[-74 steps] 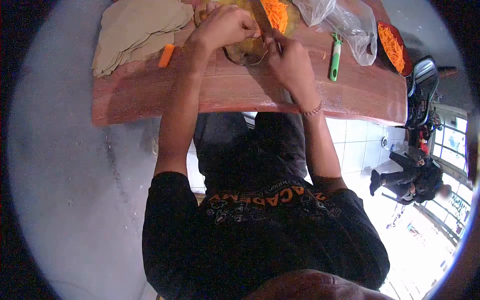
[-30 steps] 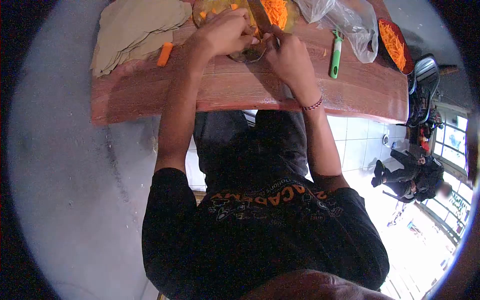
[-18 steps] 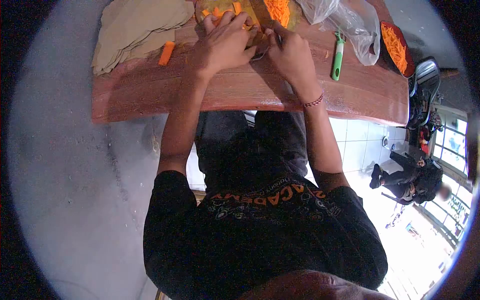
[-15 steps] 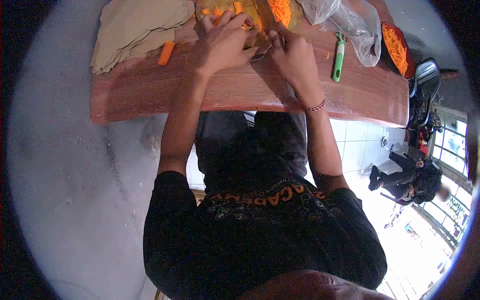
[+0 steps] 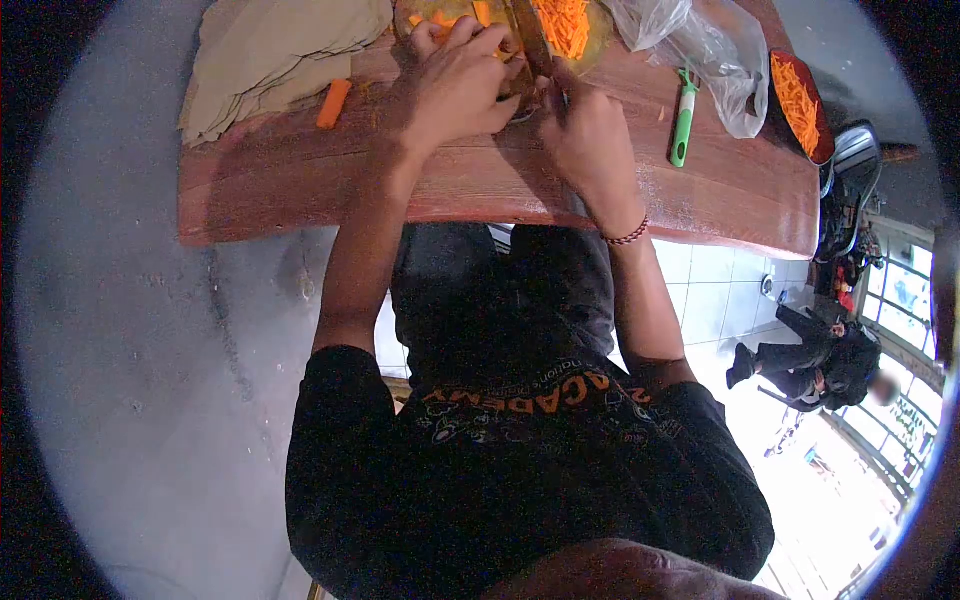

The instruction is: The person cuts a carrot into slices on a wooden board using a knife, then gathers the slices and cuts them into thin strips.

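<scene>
At the top of the head view, my right hand [image 5: 590, 135] is closed round the handle of a knife [image 5: 528, 35], its blade pointing away from me over a round board [image 5: 598, 35]. My left hand [image 5: 465, 85] is bent over the board, fingertips on orange carrot pieces [image 5: 482, 14]; its fingers partly hide what lies under them. Shredded carrot [image 5: 563, 25] is heaped on the board, right of the blade. A loose carrot chunk [image 5: 333, 104] lies on the table left of my left hand.
Brown paper sheets [image 5: 280, 60] lie at the table's left. To the right are a green-handled peeler [image 5: 684, 125], a clear plastic bag [image 5: 735, 65] and a dish of shredded carrot [image 5: 797, 105]. A person [image 5: 835, 360] sits far off at the right, near windows.
My right hand and the knife have shifted slightly, with the knife now nearer my left fingers. My left hand stays over the carrot pieces.
</scene>
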A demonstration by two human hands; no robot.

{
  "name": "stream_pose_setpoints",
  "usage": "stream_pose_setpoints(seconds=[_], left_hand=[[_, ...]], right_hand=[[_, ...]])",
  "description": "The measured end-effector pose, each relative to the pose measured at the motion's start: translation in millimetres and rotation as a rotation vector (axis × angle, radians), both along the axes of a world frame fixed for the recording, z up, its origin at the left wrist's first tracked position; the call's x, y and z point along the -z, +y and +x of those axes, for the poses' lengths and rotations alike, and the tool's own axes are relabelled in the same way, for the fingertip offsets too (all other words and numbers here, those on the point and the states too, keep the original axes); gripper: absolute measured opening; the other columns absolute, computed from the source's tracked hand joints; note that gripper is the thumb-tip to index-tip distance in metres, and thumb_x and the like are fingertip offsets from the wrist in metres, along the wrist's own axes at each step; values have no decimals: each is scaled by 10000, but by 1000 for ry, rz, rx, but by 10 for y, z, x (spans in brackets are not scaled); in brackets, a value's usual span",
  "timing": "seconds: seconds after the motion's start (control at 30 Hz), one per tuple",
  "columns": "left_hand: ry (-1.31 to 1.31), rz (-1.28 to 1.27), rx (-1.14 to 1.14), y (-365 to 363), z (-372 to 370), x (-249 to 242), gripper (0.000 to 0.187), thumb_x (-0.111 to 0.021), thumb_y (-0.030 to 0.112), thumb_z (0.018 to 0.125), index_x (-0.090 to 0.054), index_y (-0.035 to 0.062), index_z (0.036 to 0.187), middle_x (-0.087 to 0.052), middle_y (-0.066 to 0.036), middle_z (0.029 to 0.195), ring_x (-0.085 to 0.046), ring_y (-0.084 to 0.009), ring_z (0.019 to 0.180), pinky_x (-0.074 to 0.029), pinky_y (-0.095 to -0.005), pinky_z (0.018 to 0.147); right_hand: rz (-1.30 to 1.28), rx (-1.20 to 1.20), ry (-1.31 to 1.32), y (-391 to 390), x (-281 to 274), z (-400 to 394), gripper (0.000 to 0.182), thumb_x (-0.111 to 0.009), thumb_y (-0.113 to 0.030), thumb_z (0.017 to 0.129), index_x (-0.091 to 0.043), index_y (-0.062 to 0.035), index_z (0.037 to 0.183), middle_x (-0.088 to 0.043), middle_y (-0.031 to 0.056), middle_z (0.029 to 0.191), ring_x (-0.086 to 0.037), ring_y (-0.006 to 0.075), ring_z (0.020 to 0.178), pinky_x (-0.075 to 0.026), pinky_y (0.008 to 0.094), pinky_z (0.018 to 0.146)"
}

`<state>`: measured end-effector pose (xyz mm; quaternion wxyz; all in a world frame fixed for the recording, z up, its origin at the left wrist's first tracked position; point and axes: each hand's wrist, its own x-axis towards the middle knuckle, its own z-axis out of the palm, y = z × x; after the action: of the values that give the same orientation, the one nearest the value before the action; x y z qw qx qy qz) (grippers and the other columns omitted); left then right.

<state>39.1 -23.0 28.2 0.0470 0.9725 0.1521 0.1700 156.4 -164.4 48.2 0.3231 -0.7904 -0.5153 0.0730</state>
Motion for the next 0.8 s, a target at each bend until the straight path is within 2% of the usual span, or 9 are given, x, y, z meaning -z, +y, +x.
stream_pose_setpoints(seconds=[0.03, 0.1, 0.13, 0.2, 0.3, 0.53, 0.6, 0.73, 0.8], left_hand=[[0, 0, -3, 2, 3, -3, 396, -729, 356, 759, -729, 120, 1077, -560, -26, 1213, -456, -254, 1211, -263, -627, 989], [20, 53, -11, -19, 6, -10, 363, -735, 337, 727, -746, 105, 1006, -560, -31, 1219, -456, -261, 1206, -254, -642, 990], [19, 54, -9, -19, 10, 0, 363, -735, 337, 727, -746, 105, 1006, -560, -31, 1219, -456, -261, 1206, -254, -642, 990], [-12, 88, -3, 6, 21, 46, 332, -739, 338, 699, -758, 96, 925, -557, -31, 1246, -453, -261, 1218, -247, -651, 994], [-35, 79, -21, 23, 20, 75, 318, -735, 359, 723, -767, 100, 904, -558, -29, 1267, -451, -249, 1230, -233, -652, 1006], [-84, 1, -67, 32, 89, 62, 342, -692, 455, 824, -783, 152, 954, -646, 14, 1208, -518, -193, 1164, -251, -585, 1007], [-103, 49, -105, 64, 107, 110, 357, -652, 514, 863, -765, 212, 1017, -688, 40, 1159, -535, -223, 1171, -243, -544, 1015], [-164, 79, -126, 67, 139, 139, 369, -637, 505, 879, -749, 219, 1084, -695, 50, 1158, -525, -218, 1197, -255, -542, 994], [-146, 78, -107, 42, 155, 150, 419, -598, 513, 907, -707, 219, 1185, -653, 42, 1259, -510, -247, 1224, -254, -576, 999]], right_hand=[[0, -3, 0, 21, 6, 24, 293, -591, -195, 921, -647, 18, 1115, -616, 325, 825, -621, 483, 852, -506, 524, 689], [15, -85, -154, 45, 1, 61, 246, -617, -196, 883, -652, 46, 863, -644, 290, 750, -654, 467, 732, -542, 539, 664], [16, -83, -155, 90, -16, 64, 246, -617, -196, 883, -652, 46, 863, -644, 290, 750, -654, 467, 732, -542, 539, 664], [-8, -9, -96, 224, -54, 68, 249, -625, -207, 874, -654, 40, 871, -648, 293, 764, -662, 461, 748, -551, 522, 667], [20, -8, -29, 369, -35, 194, 253, -613, -226, 894, -662, 22, 900, -652, 295, 783, -661, 466, 783, -551, 529, 693], [179, 75, 132, 258, -116, 409, 301, -585, -266, 935, -692, -22, 1074, -653, 301, 818, -656, 471, 823, -531, 509, 700], [158, 79, 184, 175, -207, 386, 320, -582, -270, 938, -688, -29, 1121, -654, 291, 806, -657, 467, 812, -526, 488, 694], [120, 28, 216, 88, -160, 407, 313, -579, -262, 940, -685, -32, 1124, -669, 277, 856, -658, 461, 841, -526, 485, 731], [124, 80, 227, 43, -149, 370, 313, -580, -257, 942, -682, -27, 1129, -673, 272, 921, -668, 437, 889, -523, 474, 770]])
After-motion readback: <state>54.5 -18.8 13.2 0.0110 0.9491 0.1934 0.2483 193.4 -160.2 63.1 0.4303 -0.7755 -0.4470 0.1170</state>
